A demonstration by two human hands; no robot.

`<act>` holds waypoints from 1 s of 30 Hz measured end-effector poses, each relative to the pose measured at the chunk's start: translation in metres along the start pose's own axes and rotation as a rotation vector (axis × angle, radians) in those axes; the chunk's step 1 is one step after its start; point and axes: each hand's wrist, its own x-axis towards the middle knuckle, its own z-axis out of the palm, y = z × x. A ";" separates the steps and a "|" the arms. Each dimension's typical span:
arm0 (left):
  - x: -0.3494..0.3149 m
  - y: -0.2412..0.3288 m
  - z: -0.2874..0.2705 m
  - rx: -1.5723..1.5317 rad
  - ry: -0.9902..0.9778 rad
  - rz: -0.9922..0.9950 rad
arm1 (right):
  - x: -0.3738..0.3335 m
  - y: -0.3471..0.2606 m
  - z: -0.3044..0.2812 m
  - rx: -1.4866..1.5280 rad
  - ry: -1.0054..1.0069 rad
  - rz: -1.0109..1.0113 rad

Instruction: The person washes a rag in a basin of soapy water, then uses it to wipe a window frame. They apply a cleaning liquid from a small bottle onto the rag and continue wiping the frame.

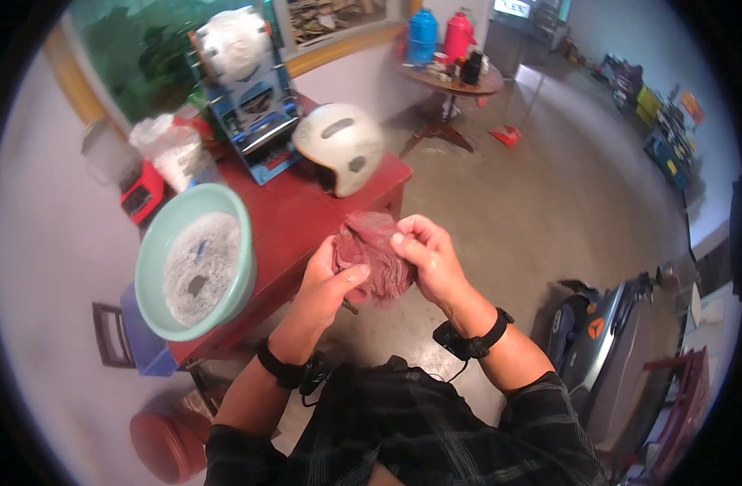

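A crumpled dark-red cloth (379, 259) hangs between my two hands, in front of my body and off the near end of the red table. My left hand (326, 279) grips its left side, thumb pressed on top. On the right side, my right hand (427, 255) pinches the cloth between thumb and fingers. Both wrists wear black straps with small devices. Left of my hands, a mint-green basin (149, 279) stands on the table, filled with foamy, sudsy water; a small dark patch shows among the suds.
On the red table (286, 219) stand a white helmet (338, 142), a blue-framed rack (261, 134), a plastic bag (168, 146) and a red-based blender (141, 190). Farther off is a round table (460, 79) with jugs. A scooter (598, 332) stands at right, a red stool (164, 445) lower left.
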 end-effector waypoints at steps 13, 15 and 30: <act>0.048 -0.119 -0.060 0.552 -0.070 -0.167 | -0.044 -0.045 -0.154 0.353 0.778 -0.247; 0.045 -0.128 -0.039 0.870 -0.132 0.023 | -0.040 -0.040 -0.148 0.342 0.802 -0.274; 0.055 -0.129 0.080 0.067 -0.399 0.025 | -0.034 -0.019 -0.070 0.087 0.200 0.013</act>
